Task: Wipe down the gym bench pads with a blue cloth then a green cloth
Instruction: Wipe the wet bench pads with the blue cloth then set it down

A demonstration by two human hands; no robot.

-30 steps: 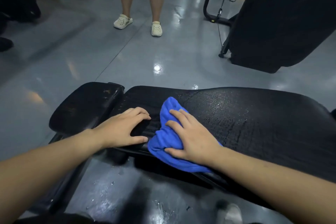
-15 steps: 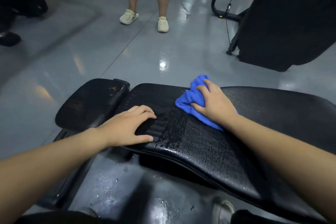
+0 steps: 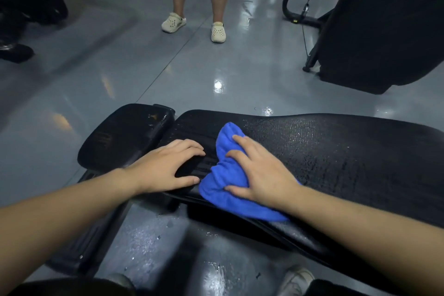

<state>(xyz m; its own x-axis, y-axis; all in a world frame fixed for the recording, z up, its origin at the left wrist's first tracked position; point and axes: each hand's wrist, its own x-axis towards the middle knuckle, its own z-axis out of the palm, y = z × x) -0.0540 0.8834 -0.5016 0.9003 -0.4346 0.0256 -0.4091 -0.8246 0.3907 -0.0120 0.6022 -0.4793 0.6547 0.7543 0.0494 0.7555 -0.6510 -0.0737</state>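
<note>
Blue cloth [image 3: 231, 182] sits at the long bench pad's [image 3: 336, 156] near edge, 6 o'clock, under your flat right hand [image 3: 262, 175]. Left hand [image 3: 165, 166] braces, fingers spread, holding nothing. Press evenly; overlap strokes.

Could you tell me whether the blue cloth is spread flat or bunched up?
Bunched up: the blue cloth sits crumpled in folds under the right hand.

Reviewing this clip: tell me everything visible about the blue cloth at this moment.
The blue cloth is a bright blue, soft, fluffy-looking fabric, bunched and folded rather than spread flat. It lies on the long black bench pad near its left end, its lower edge draping over the pad's near rim. The right hand presses on it with spread fingers. The left hand rests on the pad just beside it.
</note>
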